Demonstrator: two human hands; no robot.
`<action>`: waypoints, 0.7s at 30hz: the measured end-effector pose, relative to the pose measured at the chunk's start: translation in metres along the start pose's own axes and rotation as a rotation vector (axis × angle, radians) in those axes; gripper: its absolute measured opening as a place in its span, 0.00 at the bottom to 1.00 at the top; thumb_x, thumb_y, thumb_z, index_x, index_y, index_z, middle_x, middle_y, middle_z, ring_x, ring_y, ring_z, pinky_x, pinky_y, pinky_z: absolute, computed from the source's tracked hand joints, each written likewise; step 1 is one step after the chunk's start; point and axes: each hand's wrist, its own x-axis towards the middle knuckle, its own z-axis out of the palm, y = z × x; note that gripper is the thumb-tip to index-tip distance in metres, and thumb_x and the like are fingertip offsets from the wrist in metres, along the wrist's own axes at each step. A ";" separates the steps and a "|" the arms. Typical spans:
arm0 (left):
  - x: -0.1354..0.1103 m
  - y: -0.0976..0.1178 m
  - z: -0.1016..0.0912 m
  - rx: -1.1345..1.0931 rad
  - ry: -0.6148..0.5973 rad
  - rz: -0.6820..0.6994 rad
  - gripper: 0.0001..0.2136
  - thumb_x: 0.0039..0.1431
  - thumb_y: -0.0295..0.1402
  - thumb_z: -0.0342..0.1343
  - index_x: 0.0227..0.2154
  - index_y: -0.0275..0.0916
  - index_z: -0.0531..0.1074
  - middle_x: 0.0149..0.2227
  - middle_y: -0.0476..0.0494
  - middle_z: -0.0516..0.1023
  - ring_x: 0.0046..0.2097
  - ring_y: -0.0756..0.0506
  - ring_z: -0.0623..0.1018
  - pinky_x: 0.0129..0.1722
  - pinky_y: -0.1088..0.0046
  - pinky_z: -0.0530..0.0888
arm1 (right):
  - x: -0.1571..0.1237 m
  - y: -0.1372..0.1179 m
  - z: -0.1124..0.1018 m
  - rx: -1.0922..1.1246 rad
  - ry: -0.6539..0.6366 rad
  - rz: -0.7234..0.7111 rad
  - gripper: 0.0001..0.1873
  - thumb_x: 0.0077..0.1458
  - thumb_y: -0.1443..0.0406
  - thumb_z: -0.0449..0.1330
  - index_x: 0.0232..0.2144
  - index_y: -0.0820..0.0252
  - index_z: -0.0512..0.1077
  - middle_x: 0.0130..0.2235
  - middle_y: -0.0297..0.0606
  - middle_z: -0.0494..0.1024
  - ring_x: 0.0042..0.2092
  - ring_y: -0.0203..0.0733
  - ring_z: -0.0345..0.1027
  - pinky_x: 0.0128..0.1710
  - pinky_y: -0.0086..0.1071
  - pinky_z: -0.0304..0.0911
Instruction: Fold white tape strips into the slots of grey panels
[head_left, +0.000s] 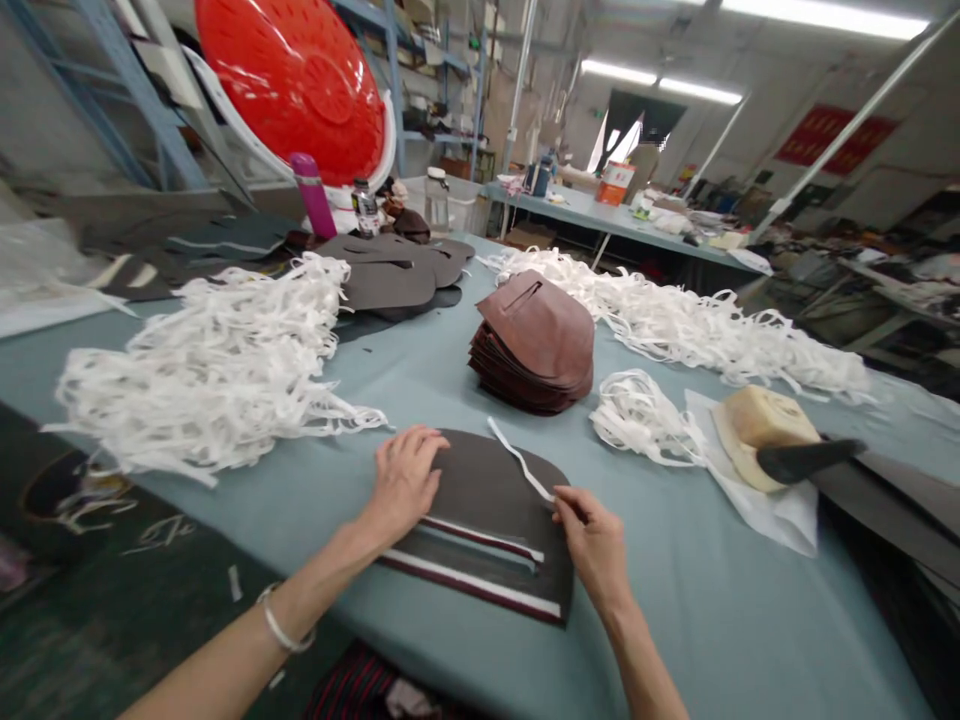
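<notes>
A dark brown leather piece [487, 500] lies flat at the table's near edge, with white strips along its slit and its front edge. My left hand [405, 480] rests on its left end, fingers curled and pressing down. My right hand [589, 535] pinches one end of a white strip [519, 460], which rises over the piece's right side. A stack of reddish-brown cut pieces [536, 345] sits just behind.
Heaps of white strips lie at the left [210, 370], the back right [690, 320] and the centre right [637, 410]. A tan block with a dark blade [780, 445] rests on white paper at the right. Bottles [315, 195] and a red basin [296, 75] stand at the back.
</notes>
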 end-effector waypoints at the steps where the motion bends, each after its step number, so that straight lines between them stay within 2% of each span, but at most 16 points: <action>1: 0.006 0.013 -0.001 -0.058 -0.032 0.100 0.15 0.58 0.29 0.49 0.48 0.41 0.64 0.53 0.40 0.68 0.59 0.40 0.62 0.57 0.57 0.55 | -0.003 -0.011 0.007 0.001 -0.043 -0.092 0.12 0.58 0.63 0.52 0.38 0.59 0.74 0.31 0.36 0.77 0.32 0.37 0.70 0.35 0.30 0.64; 4: 0.016 0.051 -0.002 -0.256 -0.243 0.378 0.14 0.64 0.36 0.45 0.51 0.41 0.63 0.52 0.42 0.70 0.57 0.44 0.65 0.59 0.60 0.52 | -0.010 -0.038 0.019 0.030 -0.111 -0.313 0.12 0.58 0.69 0.50 0.38 0.58 0.73 0.35 0.36 0.76 0.36 0.36 0.70 0.38 0.29 0.63; 6: 0.019 0.058 -0.006 -0.322 -0.370 0.401 0.13 0.66 0.37 0.40 0.46 0.42 0.67 0.44 0.46 0.75 0.48 0.47 0.71 0.57 0.63 0.55 | -0.013 -0.046 0.016 0.014 -0.040 -0.326 0.12 0.58 0.69 0.50 0.37 0.59 0.73 0.34 0.36 0.75 0.36 0.36 0.69 0.38 0.29 0.63; 9: 0.017 0.034 -0.020 -0.362 -0.517 0.276 0.16 0.67 0.39 0.38 0.35 0.40 0.70 0.32 0.50 0.75 0.36 0.50 0.72 0.44 0.71 0.63 | -0.021 -0.040 0.000 -0.092 0.073 -0.234 0.10 0.60 0.67 0.52 0.38 0.59 0.73 0.29 0.34 0.73 0.30 0.35 0.67 0.34 0.29 0.62; 11: 0.009 0.010 -0.033 -0.409 -0.579 0.171 0.16 0.66 0.40 0.39 0.33 0.40 0.70 0.31 0.50 0.73 0.34 0.50 0.71 0.38 0.75 0.64 | -0.031 -0.030 -0.008 -0.143 0.051 -0.195 0.11 0.60 0.66 0.51 0.40 0.60 0.73 0.30 0.35 0.72 0.30 0.35 0.66 0.34 0.29 0.62; 13: -0.005 -0.008 -0.044 -0.453 -0.616 0.095 0.14 0.65 0.39 0.40 0.33 0.40 0.70 0.33 0.50 0.74 0.36 0.50 0.72 0.37 0.76 0.64 | -0.045 -0.020 -0.008 -0.163 -0.011 -0.168 0.12 0.61 0.65 0.50 0.40 0.60 0.72 0.32 0.36 0.73 0.33 0.36 0.68 0.35 0.29 0.62; 16: -0.030 -0.021 -0.051 -0.449 -0.592 -0.015 0.12 0.64 0.36 0.42 0.33 0.40 0.70 0.34 0.49 0.74 0.37 0.50 0.72 0.39 0.76 0.65 | -0.068 -0.011 0.005 -0.184 -0.078 -0.100 0.12 0.61 0.63 0.50 0.34 0.59 0.72 0.32 0.37 0.74 0.34 0.37 0.69 0.35 0.29 0.62; 19: -0.049 -0.025 -0.049 -0.349 -0.509 -0.200 0.10 0.60 0.35 0.46 0.30 0.40 0.71 0.29 0.51 0.75 0.33 0.50 0.73 0.35 0.76 0.64 | -0.082 -0.007 0.018 -0.239 -0.115 0.026 0.15 0.59 0.57 0.50 0.27 0.57 0.70 0.27 0.34 0.74 0.29 0.38 0.68 0.31 0.29 0.61; 21: -0.055 -0.029 -0.047 -0.294 -0.465 -0.302 0.09 0.58 0.35 0.48 0.29 0.40 0.72 0.26 0.51 0.74 0.30 0.49 0.73 0.32 0.76 0.63 | -0.085 -0.005 0.021 -0.270 -0.143 0.096 0.16 0.59 0.55 0.50 0.27 0.56 0.69 0.26 0.33 0.73 0.28 0.38 0.68 0.30 0.30 0.60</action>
